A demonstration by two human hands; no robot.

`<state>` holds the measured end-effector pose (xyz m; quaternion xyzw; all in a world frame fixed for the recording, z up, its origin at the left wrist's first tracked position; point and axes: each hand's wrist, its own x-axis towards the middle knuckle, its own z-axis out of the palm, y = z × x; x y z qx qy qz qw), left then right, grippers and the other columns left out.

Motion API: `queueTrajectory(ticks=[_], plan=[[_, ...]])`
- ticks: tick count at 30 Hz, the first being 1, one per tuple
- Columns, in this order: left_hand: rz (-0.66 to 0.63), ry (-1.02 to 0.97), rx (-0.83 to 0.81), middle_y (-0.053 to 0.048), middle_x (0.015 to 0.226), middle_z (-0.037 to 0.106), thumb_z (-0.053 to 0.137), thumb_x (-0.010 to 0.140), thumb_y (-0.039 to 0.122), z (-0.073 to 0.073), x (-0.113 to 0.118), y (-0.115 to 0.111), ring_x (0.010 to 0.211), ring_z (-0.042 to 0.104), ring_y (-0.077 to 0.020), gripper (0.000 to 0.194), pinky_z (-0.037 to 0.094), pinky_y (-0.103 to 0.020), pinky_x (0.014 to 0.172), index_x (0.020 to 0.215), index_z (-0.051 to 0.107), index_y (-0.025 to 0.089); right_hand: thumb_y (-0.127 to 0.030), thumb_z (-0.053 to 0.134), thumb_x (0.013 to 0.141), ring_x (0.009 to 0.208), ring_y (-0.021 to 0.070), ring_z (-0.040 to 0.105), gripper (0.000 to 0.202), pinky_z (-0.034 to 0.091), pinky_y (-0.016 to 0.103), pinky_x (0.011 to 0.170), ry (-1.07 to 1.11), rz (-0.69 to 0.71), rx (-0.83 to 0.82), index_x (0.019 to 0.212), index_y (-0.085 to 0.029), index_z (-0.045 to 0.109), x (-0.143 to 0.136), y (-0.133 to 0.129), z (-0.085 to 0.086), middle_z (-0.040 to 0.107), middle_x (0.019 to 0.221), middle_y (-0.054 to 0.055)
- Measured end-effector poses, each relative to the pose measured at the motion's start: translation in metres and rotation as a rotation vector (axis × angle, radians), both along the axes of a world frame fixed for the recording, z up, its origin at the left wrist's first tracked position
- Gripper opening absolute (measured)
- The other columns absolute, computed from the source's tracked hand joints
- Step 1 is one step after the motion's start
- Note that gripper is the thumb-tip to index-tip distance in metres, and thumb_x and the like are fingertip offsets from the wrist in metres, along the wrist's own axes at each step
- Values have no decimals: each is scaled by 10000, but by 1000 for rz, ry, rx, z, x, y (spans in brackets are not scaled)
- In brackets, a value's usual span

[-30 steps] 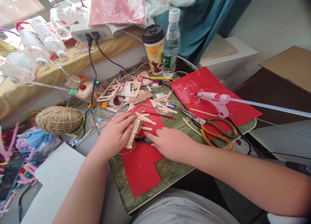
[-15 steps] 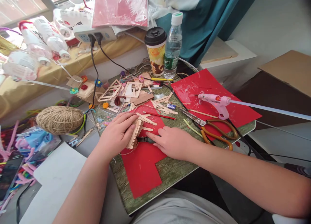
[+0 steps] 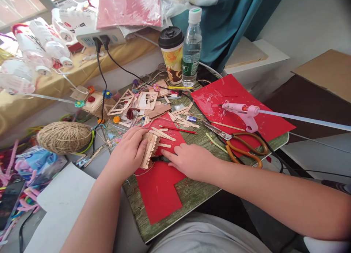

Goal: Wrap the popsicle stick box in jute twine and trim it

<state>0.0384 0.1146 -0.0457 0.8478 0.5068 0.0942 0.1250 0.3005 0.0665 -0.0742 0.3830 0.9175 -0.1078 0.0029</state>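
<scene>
My left hand [image 3: 128,152] is closed around a small structure of craft sticks [image 3: 150,150], whose row of rounded stick ends faces right. My right hand [image 3: 189,158] lies just to the right, its fingers closed over a dark, slim tool [image 3: 160,159]. The tool's near end is hidden under the fingers, and its far end reaches the lower side of the structure; its kind cannot be made out. Beneath both hands is a cut sheet of red paper [image 3: 159,198]. Loose craft sticks [image 3: 166,134] and a red pencil [image 3: 179,129] lie just beyond.
A pink glue gun [image 3: 242,114] rests on another red sheet [image 3: 211,95] at right, near orange-handled scissors [image 3: 233,139]. A lidded paper cup [image 3: 172,55] and a water bottle [image 3: 192,48] stand behind. A twine ball [image 3: 64,137] sits at left.
The view has shifted slightly, so most things sit a little further left. My left hand has tilted the craft-stick structure, showing more of its flat face. The right hand keeps its grip.
</scene>
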Motion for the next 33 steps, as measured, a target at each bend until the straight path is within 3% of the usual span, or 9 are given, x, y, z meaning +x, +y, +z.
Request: queueTrajectory(ticks=[13,19,24,33], plan=[[-14,0,-24,-123,1447,628,363,1117,345,4,2,-1,1407,541,-287,362,410,-482,1221,1362,585,199,-464,391,1142,965,306,714,496,535,355,746,-13,-35,-51,1556,-226,524,0,0,3,742,1093,139],[-16,0,-18,-132,1439,629,361,1115,340,5,2,-1,1405,540,-294,363,411,-486,1220,1350,588,183,-475,349,1147,890,296,720,538,524,356,729,-55,-54,-22,1602,-227,493,2,-1,-3,733,1081,145],[-8,-11,-12,-135,1437,632,362,1114,338,4,4,-1,1397,547,-289,365,414,-487,1224,1352,590,181,-478,380,1142,966,306,723,562,523,336,722,-25,-42,-24,1645,-233,435,-7,8,-3,743,1121,159],[-4,-12,-13,-132,1432,639,372,1102,343,4,3,0,1397,550,-296,381,422,-501,1221,1366,601,190,-463,395,1140,972,317,724,516,547,376,747,-1,18,-35,1576,-215,515,-2,8,-3,748,1140,149]])
